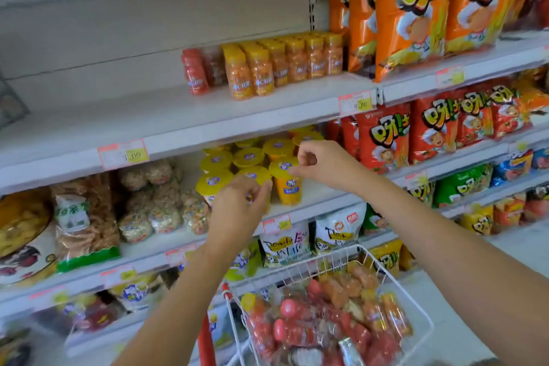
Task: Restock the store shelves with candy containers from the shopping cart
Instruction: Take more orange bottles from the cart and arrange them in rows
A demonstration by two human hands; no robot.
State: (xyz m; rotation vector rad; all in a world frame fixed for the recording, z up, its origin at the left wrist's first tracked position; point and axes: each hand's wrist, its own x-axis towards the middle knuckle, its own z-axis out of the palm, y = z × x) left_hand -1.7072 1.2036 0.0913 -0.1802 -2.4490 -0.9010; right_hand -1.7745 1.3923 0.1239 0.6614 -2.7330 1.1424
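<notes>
The upper shelf (118, 116) has bare room beside its orange bottles (267, 68), so that's where stock belongs. The candy containers (312, 321) wait in the shopping cart (297, 266). My left hand (237, 205) wraps a yellow-lidded cup (252, 174), probably straightening it. My right hand (320, 163) curls at the neighbouring cup (286, 184), grip unclear.

Orange snack bags (416, 9) stood upright at the upper right, with red snack bags (383, 137) below. Bags of puffed rice balls (154, 202) lay beside a bag of brown fried strips (86, 217).
</notes>
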